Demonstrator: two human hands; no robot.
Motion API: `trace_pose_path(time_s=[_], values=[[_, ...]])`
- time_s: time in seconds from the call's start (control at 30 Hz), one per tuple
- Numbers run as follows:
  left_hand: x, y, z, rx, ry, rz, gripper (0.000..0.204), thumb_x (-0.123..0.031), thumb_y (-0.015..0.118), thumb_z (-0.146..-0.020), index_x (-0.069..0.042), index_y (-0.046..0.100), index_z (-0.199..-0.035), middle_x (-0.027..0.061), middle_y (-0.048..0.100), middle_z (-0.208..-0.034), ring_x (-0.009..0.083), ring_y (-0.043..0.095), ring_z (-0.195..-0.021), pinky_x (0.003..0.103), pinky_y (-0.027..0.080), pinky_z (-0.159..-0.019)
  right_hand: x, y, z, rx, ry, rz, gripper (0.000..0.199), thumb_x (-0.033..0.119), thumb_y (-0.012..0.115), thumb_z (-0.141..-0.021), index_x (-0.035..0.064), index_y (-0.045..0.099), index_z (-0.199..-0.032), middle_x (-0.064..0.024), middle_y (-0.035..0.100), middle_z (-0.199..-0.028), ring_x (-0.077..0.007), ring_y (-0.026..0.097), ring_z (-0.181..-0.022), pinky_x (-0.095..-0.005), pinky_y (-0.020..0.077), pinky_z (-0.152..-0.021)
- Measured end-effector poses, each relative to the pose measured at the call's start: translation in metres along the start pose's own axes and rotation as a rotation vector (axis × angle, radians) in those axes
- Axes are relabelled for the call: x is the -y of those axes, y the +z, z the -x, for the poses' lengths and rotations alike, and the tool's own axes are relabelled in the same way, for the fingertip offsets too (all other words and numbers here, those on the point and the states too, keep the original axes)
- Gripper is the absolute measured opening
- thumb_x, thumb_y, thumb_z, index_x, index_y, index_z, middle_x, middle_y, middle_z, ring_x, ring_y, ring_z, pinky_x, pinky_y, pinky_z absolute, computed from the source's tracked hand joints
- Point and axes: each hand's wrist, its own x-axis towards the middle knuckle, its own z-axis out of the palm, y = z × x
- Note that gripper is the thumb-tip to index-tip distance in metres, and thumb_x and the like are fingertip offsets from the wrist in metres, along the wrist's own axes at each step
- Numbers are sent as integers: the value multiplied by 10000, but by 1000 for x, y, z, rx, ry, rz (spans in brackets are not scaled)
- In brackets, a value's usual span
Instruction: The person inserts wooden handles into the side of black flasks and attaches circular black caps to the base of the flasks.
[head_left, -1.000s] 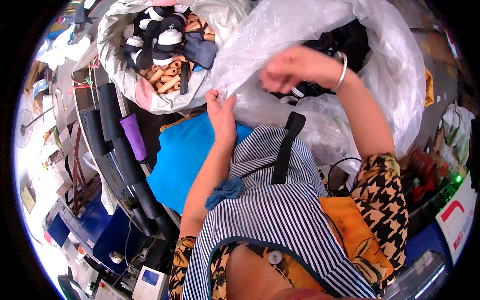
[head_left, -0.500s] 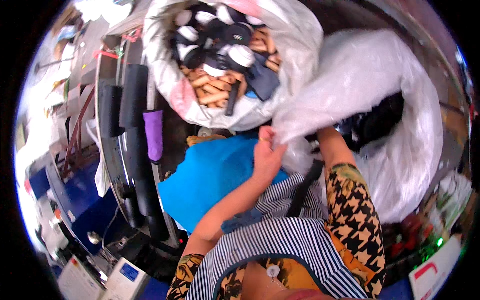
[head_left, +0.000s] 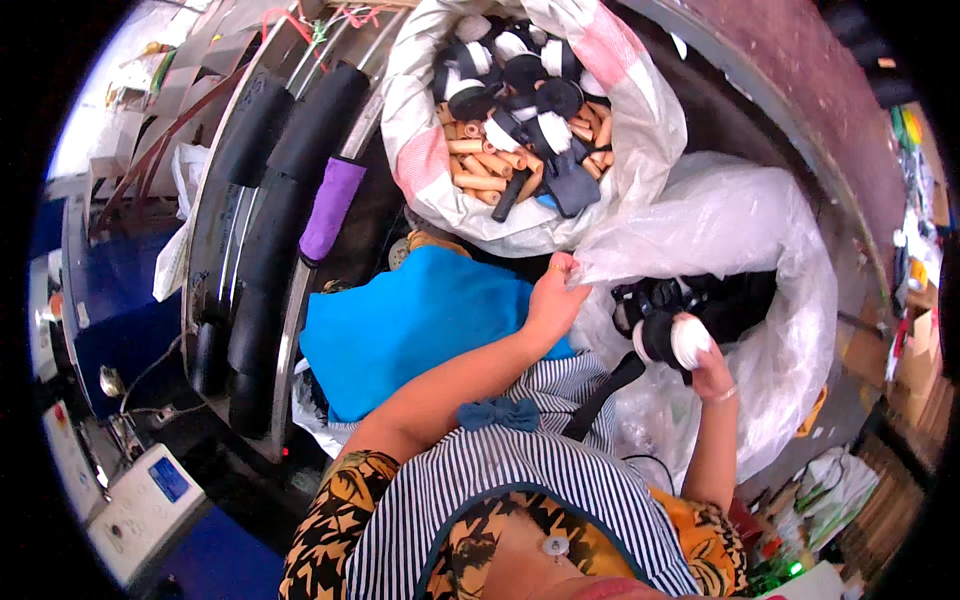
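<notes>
The plastic bag (head_left: 790, 260) stands open beside the white sack (head_left: 420, 185). The blue cloth (head_left: 420, 330) lies left of the bag. The left hand (head_left: 555, 308) pinches the bag's rim. The right hand (head_left: 711, 372), closed on one end, holds the spool (head_left: 658, 336) at the bag opening's near edge.

A black-and-white spool (head_left: 660, 337) is now gripped by the right hand (head_left: 712, 370), in front of the mouth of the translucent plastic bag (head_left: 790, 260). Half a second ago that hand was hidden inside the bag; a second ago it was seen as a blurred fist over the opening. The view has been turned, too — the white sack (head_left: 420, 175) and purple sleeve (head_left: 332, 210) are shown farther right.
</notes>
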Motion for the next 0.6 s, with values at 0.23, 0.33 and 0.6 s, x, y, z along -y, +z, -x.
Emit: trace_pose_path(time_s=[0.23, 0.33, 0.6], values=[[-34, -35, 9, 337, 8, -374, 434, -232, 670, -842, -44, 467, -1177, 206, 634, -1097, 391, 605, -1039, 422, 478, -885, 94, 157, -134, 41, 13, -402, 483, 368, 608, -940, 91, 495, -1319, -119, 534, -1345, -312, 514, -1233, -529, 418, -1065], [-60, -108, 60, 246, 494, -622, 527, -233, 706, -805, -78, 496, -1262, 166, 636, -1149, 352, 594, -1084, 421, 473, -938, 127, 211, -224, 61, 65, -426, 812, 386, 653, -915, -17, 210, -1464, -219, 280, -1490, -386, 458, -1267, -495, 439, -1064], [79, -375, 311, -1184, 84, -80, 225, -128, 572, -953, -46, 603, -1159, 60, 665, -1071, 151, 608, -1001, 308, 469, -917, 27, 368, -130, 573, 65, 328, 363, 264, 557, -983, 0, 569, -1232, -107, 649, -1115, -186, 633, -972, -328, 516, -869]])
